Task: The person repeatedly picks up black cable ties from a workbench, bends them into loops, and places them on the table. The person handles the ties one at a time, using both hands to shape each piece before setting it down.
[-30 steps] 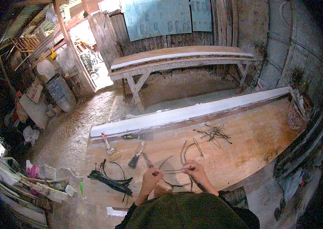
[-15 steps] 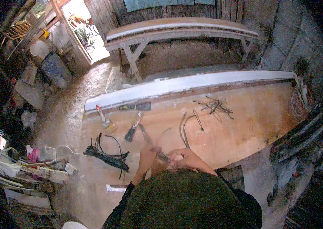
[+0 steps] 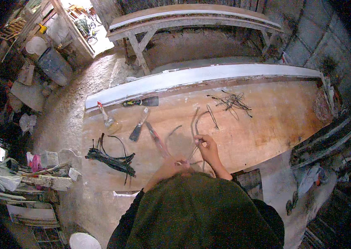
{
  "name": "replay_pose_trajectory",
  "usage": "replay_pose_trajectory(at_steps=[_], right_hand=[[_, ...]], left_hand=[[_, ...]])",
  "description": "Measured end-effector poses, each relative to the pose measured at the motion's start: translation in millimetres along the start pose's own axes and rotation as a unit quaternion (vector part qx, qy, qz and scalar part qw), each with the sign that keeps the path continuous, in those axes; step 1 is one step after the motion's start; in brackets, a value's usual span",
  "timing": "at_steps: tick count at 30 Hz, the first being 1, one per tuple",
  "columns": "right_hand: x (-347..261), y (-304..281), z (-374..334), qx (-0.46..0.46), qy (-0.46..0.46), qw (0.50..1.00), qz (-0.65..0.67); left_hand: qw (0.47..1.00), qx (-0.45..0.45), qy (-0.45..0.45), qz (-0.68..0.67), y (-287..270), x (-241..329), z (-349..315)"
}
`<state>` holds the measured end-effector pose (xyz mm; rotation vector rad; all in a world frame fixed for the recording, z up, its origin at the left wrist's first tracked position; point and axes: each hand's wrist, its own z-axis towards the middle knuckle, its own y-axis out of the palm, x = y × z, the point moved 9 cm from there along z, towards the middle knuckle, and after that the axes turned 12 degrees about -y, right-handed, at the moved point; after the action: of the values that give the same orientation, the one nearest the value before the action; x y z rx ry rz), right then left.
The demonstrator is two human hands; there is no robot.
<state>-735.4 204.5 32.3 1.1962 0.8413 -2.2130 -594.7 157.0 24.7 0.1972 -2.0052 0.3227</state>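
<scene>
My left hand (image 3: 174, 166) is low over the wooden board, its fingers closed and partly blurred. A long, narrow, dark-reddish strip (image 3: 155, 136) runs from it toward the far side; its exact kind is too smeared to tell. My right hand (image 3: 209, 150) is just to the right, thumb and fingers pinching a thin grey cord (image 3: 193, 152) that slants down toward the left hand. Loose dark cords (image 3: 194, 120) lie beyond the right fingertips. To the left rests a bundle of black strips (image 3: 111, 161). My head covering hides part of the left hand's lower side.
On the board (image 3: 267, 128) lie a paintbrush (image 3: 108, 118), a scraper (image 3: 139, 125), another scraper (image 3: 148, 101) and a tangle of dark cord (image 3: 234, 106). A long white plank (image 3: 204, 74) borders the far edge. Beyond stands a wooden bench (image 3: 140, 50).
My hands, close together before, have come apart: the right moved up and away, pinching the cord, while the left stayed low. The whole view has shifted slightly.
</scene>
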Motion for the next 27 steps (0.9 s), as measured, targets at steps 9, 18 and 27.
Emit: replay_pose_trajectory(at_steps=[9,18,27], right_hand=[[-15.4,8.3,3.4,-0.091,-0.057,0.994,-0.009],[-102.4,80.0,-20.7,-0.439,-0.174,0.874,0.111],[-113.1,94.2,-39.3,-0.457,-0.266,0.846,-0.068]], left_hand=[[0.935,0.343,-0.088,-0.035,-80.8,-41.4,-17.0],[0.893,0.45,-0.019,-0.023,-101.9,-32.0,-23.6],[0.908,0.41,0.083,-0.011,-84.9,-6.5,-22.5]])
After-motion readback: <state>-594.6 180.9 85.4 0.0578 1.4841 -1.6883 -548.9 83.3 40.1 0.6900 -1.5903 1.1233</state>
